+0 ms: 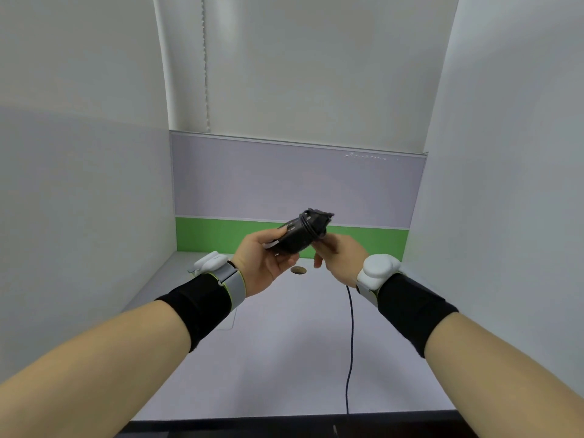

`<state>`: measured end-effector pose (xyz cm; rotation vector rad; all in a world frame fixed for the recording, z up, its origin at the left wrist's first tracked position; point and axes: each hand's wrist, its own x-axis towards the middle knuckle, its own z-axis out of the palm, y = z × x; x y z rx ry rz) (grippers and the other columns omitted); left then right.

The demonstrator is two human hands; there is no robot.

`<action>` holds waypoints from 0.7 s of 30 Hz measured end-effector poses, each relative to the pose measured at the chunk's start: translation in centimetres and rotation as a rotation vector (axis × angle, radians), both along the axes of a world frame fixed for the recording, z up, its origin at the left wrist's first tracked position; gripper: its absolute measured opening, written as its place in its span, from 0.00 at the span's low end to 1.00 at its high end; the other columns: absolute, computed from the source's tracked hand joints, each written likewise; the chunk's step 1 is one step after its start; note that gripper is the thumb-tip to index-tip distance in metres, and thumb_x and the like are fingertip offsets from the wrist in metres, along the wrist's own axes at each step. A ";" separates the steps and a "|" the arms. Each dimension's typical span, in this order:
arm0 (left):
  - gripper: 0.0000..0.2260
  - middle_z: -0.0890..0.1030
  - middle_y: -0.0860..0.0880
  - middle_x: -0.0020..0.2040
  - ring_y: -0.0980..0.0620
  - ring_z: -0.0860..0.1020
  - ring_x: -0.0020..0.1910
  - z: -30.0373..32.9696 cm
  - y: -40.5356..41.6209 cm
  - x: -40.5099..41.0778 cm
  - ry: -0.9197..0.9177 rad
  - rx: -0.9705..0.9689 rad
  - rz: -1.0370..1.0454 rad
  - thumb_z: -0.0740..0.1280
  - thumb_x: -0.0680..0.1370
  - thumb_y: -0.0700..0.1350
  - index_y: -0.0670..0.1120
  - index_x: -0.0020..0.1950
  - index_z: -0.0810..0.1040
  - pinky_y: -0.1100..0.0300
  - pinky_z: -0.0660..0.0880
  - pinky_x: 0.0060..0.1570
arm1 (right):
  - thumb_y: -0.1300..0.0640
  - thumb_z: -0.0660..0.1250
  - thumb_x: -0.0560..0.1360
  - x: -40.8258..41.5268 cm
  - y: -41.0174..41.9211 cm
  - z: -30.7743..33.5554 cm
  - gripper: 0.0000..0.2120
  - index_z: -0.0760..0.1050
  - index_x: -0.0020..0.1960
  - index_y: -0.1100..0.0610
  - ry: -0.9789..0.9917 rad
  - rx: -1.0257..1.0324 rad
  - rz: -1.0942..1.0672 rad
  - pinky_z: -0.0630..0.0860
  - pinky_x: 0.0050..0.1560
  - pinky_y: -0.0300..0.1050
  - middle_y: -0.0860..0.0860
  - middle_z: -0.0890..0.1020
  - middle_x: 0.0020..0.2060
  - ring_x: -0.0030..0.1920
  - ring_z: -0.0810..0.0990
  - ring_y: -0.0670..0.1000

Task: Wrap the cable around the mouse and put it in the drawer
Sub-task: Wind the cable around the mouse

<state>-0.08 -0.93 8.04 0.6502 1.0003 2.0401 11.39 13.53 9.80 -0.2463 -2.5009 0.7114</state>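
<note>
Here, left hand [267, 263] gripping mouse [300, 235], cable [350, 343] hanging past desk edge [284, 417]

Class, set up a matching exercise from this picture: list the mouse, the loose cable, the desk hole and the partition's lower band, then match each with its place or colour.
Column one:
1. mouse
2. loose cable
3. desk hole
4. partition's lower band

Column two:
A. green
B. hangs below the right hand
C. in the desk, under the hands
D. held in the left hand

Pairs: 1-D, 2-B, 3-C, 4-A
</note>
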 end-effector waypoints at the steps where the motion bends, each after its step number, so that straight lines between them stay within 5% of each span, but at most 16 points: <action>1: 0.11 0.78 0.39 0.43 0.44 0.77 0.30 0.0 0.1 -0.1 -0.005 0.004 0.039 0.66 0.74 0.41 0.38 0.53 0.79 0.58 0.79 0.33 | 0.48 0.57 0.82 -0.1 -0.2 -0.2 0.15 0.74 0.38 0.46 -0.009 -0.011 0.012 0.64 0.26 0.36 0.41 0.78 0.23 0.21 0.73 0.37; 5: 0.11 0.79 0.39 0.44 0.45 0.81 0.32 0.1 0.5 -0.6 0.028 -0.011 0.186 0.67 0.76 0.42 0.38 0.55 0.78 0.59 0.81 0.36 | 0.49 0.57 0.82 -0.2 -0.8 -0.7 0.10 0.77 0.54 0.49 -0.040 -0.045 -0.001 0.64 0.23 0.26 0.48 0.77 0.26 0.20 0.73 0.33; 11: 0.22 0.80 0.38 0.49 0.41 0.82 0.37 -0.5 0.8 -1.5 0.069 -0.105 0.447 0.73 0.72 0.41 0.36 0.62 0.71 0.55 0.83 0.38 | 0.48 0.63 0.78 0.3 -0.7 -0.3 0.09 0.81 0.50 0.50 -0.177 0.178 -0.075 0.62 0.27 0.37 0.42 0.73 0.25 0.27 0.72 0.40; 16: 0.21 0.81 0.46 0.44 0.46 0.81 0.30 -1.3 0.6 -2.0 0.306 -0.299 0.611 0.76 0.69 0.42 0.43 0.58 0.73 0.53 0.83 0.41 | 0.51 0.63 0.75 1.0 -0.6 0.8 0.09 0.82 0.49 0.48 -0.266 0.367 -0.058 0.68 0.35 0.41 0.44 0.73 0.28 0.36 0.74 0.51; 21: 0.16 0.81 0.48 0.40 0.52 0.77 0.25 -1.3 0.3 -1.7 0.543 -0.402 0.598 0.75 0.68 0.44 0.46 0.53 0.75 0.65 0.75 0.25 | 0.50 0.63 0.75 1.0 -0.3 1.6 0.09 0.83 0.49 0.45 -0.255 0.428 -0.044 0.72 0.35 0.41 0.39 0.75 0.26 0.34 0.75 0.48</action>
